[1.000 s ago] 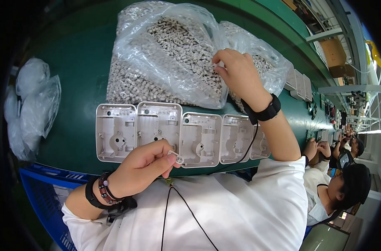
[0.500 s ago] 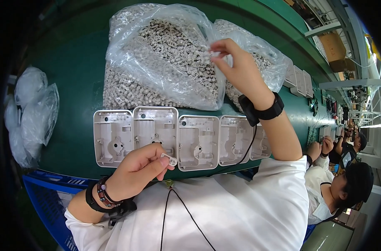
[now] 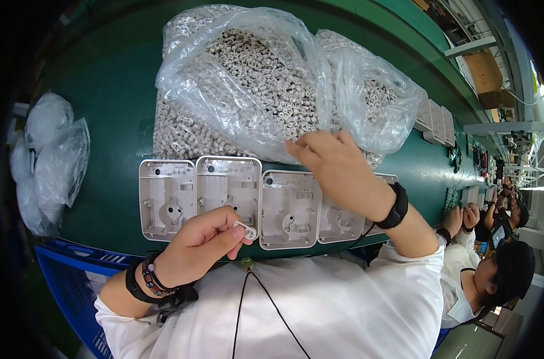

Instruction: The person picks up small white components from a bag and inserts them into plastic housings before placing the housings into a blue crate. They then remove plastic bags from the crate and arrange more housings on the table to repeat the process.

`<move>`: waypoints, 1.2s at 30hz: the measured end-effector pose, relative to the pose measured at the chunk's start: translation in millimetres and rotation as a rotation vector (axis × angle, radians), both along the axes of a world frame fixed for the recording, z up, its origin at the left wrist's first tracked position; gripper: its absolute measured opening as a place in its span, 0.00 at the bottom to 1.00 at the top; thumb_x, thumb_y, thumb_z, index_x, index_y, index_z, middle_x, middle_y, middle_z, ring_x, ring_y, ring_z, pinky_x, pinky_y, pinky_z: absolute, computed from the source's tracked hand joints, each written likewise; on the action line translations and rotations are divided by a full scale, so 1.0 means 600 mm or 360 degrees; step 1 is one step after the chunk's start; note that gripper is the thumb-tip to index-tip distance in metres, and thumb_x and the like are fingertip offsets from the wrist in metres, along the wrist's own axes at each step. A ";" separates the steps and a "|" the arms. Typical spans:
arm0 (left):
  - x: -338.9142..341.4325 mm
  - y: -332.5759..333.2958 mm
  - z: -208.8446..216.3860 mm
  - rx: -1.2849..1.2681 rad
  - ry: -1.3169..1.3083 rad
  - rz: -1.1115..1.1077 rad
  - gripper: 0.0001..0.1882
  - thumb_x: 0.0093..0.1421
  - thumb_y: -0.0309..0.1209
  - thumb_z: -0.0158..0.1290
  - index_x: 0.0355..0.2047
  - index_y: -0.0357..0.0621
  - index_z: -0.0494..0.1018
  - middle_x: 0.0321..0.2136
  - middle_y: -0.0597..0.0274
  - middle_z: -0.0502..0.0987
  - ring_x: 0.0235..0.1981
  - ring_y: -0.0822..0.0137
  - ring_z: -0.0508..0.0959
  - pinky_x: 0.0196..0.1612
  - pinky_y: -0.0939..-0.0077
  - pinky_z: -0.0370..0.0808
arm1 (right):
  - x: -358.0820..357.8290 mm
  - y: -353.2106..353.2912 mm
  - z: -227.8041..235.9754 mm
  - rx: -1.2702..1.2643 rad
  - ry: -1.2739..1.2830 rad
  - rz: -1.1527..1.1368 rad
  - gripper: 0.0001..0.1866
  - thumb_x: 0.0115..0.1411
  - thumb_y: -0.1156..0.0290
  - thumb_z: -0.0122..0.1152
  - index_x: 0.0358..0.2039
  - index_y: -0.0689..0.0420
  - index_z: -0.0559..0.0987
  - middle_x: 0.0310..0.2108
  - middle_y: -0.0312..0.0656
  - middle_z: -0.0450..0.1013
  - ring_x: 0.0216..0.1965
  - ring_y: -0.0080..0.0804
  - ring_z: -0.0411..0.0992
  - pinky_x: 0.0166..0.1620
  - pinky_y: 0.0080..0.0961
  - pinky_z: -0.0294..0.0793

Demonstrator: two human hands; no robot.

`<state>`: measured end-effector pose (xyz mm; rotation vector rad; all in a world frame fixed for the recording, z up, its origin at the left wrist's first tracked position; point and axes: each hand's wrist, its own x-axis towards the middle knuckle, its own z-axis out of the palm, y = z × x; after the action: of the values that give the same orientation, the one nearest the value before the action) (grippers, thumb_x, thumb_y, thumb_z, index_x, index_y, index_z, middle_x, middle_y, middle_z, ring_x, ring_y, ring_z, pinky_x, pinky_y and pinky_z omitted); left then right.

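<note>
Pinched between the thumb and fingers of my left hand (image 3: 203,242) is a small white plastic part (image 3: 246,230) with a ring-shaped end. It hovers just in front of the row of pale grey plastic housings. My right hand (image 3: 341,170) is over the housing (image 3: 290,209) right of the middle, back upward, fingers curled and pointing left. Its fingertips are near the lower edge of a large clear bag (image 3: 266,78) full of small whitish plastic parts; whatever they hold is hidden. Other open housings (image 3: 167,209) stand side by side along the table's near edge.
A second clear bag (image 3: 373,96) of similar parts lies right of the first. Crumpled plastic bags (image 3: 54,161) sit at the far left of the green table (image 3: 119,119). A blue crate (image 3: 69,287) is at lower left. A co-worker (image 3: 469,275) sits at right.
My right hand has come down and nearer, from the right side of the large bag to above the housings. My left hand still holds the small part in about the same place.
</note>
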<state>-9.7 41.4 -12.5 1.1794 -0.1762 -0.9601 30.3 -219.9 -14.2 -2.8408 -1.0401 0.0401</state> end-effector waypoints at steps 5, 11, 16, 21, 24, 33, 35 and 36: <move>0.004 -0.003 0.006 0.0035 0.0002 -0.0013 0.09 0.64 0.33 0.41 0.29 0.41 0.62 0.24 0.69 0.64 0.21 0.81 0.62 0.24 0.89 0.61 | -0.017 0.007 0.002 -0.0184 -0.0079 0.0033 0.22 0.48 0.77 0.49 0.47 0.59 0.69 0.37 0.37 0.66 0.39 0.29 0.64 0.40 0.25 0.59; 0.003 -0.002 0.005 0.0005 0.0010 -0.0018 0.09 0.64 0.32 0.40 0.30 0.40 0.63 0.24 0.69 0.65 0.22 0.81 0.63 0.29 0.86 0.63 | -0.015 0.010 0.003 -0.0210 -0.0045 0.0044 0.21 0.48 0.76 0.52 0.46 0.59 0.70 0.39 0.38 0.66 0.39 0.30 0.64 0.41 0.25 0.60; -0.001 0.000 0.009 0.0048 0.0045 -0.0011 0.08 0.64 0.30 0.41 0.30 0.38 0.64 0.21 0.69 0.67 0.23 0.81 0.65 0.33 0.82 0.67 | -0.007 0.031 0.037 0.0216 -0.0135 -0.0101 0.20 0.46 0.73 0.59 0.42 0.57 0.72 0.37 0.38 0.67 0.38 0.33 0.65 0.39 0.27 0.60; -0.005 0.001 0.003 0.0017 -0.0158 -0.0157 0.09 0.63 0.31 0.44 0.29 0.38 0.65 0.21 0.67 0.68 0.22 0.79 0.65 0.27 0.82 0.65 | -0.062 0.073 0.049 0.0796 0.0307 0.0340 0.18 0.46 0.71 0.63 0.40 0.55 0.73 0.34 0.37 0.68 0.35 0.35 0.66 0.36 0.29 0.62; -0.005 -0.003 0.010 0.0123 -0.0281 -0.0177 0.09 0.62 0.31 0.45 0.28 0.39 0.65 0.21 0.67 0.68 0.22 0.78 0.66 0.26 0.82 0.65 | -0.069 0.092 0.044 0.1133 0.0541 0.0478 0.17 0.45 0.71 0.65 0.37 0.55 0.74 0.31 0.37 0.68 0.33 0.34 0.66 0.33 0.27 0.62; -0.018 -0.009 0.024 -0.0028 -0.0368 -0.0051 0.08 0.61 0.31 0.46 0.30 0.39 0.64 0.21 0.65 0.69 0.24 0.77 0.68 0.27 0.81 0.66 | -0.089 0.097 0.034 0.1464 0.0553 0.0208 0.14 0.43 0.69 0.68 0.31 0.55 0.73 0.26 0.36 0.66 0.26 0.33 0.66 0.28 0.25 0.64; -0.013 -0.005 0.043 -0.0014 -0.0318 -0.0154 0.09 0.61 0.32 0.46 0.31 0.39 0.64 0.21 0.64 0.70 0.24 0.76 0.69 0.28 0.81 0.66 | -0.084 0.092 0.049 0.1385 0.0544 0.0325 0.13 0.44 0.70 0.67 0.30 0.56 0.73 0.25 0.36 0.67 0.25 0.34 0.67 0.27 0.26 0.64; -0.004 -0.002 0.051 -0.0014 -0.0279 -0.0258 0.09 0.61 0.33 0.46 0.31 0.39 0.64 0.21 0.64 0.70 0.24 0.76 0.69 0.28 0.81 0.67 | -0.083 0.092 0.053 0.1341 0.0537 0.0382 0.13 0.44 0.70 0.67 0.29 0.56 0.73 0.24 0.36 0.67 0.24 0.34 0.67 0.26 0.27 0.65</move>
<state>-12.4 40.1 18.2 1.2552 -0.4209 -0.9954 -19.3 -164.4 17.4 -1.8743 -0.9986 0.0769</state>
